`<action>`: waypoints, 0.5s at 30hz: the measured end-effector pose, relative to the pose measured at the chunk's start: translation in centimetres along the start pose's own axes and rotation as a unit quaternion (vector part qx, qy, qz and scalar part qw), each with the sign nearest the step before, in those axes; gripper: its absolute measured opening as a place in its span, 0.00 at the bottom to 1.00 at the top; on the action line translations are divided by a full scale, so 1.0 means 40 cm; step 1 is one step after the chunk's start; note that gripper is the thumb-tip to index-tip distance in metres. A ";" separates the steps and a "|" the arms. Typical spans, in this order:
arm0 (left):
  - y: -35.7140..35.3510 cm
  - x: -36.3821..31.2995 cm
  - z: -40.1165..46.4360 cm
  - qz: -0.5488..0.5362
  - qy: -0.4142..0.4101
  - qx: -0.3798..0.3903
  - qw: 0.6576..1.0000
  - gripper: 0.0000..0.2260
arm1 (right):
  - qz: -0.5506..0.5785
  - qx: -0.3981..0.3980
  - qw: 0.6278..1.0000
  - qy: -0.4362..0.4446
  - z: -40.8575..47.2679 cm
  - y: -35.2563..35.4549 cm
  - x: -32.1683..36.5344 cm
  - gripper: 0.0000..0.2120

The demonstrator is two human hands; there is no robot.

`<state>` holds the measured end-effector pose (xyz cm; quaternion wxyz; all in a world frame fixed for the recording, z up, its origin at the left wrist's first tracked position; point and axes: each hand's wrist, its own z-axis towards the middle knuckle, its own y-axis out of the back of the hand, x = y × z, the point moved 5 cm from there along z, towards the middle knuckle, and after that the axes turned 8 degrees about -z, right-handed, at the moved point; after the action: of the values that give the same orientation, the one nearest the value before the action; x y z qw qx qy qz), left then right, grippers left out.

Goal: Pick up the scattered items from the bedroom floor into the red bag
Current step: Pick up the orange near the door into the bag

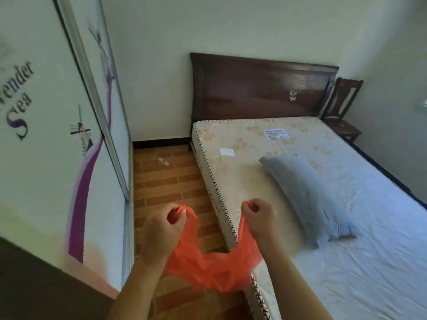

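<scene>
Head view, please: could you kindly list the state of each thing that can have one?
red bag: held up between both hands, mouth being spread, hanging slack.
left hand: grips one handle.
right hand: grips the other handle.
small pale item: lying on the floor near the far wall, not yet picked up.
blue pillow: lying flat on the mattress.
wardrobe doors: closed.

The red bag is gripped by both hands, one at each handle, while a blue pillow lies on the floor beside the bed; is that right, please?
Not quite: in the head view the blue pillow lies on the mattress, not the floor. Both the left hand and right hand do grip the red bag.
</scene>
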<state>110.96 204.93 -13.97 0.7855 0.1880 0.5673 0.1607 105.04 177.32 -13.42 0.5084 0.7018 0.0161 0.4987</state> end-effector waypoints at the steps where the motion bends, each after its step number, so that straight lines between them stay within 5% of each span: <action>1: 0.008 0.011 0.000 0.008 0.013 -0.013 1.000 0.09 | -0.001 0.015 1.000 0.014 0.018 -0.026 0.017 0.15; 15: 0.113 0.015 -0.098 0.100 0.151 -0.194 0.964 0.09 | -0.023 0.192 0.958 0.211 0.095 -0.224 0.193 0.09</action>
<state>107.23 209.63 -13.45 0.6924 0.0611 0.6154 0.3718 115.98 183.06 -14.63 0.3603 0.6642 0.2350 0.6113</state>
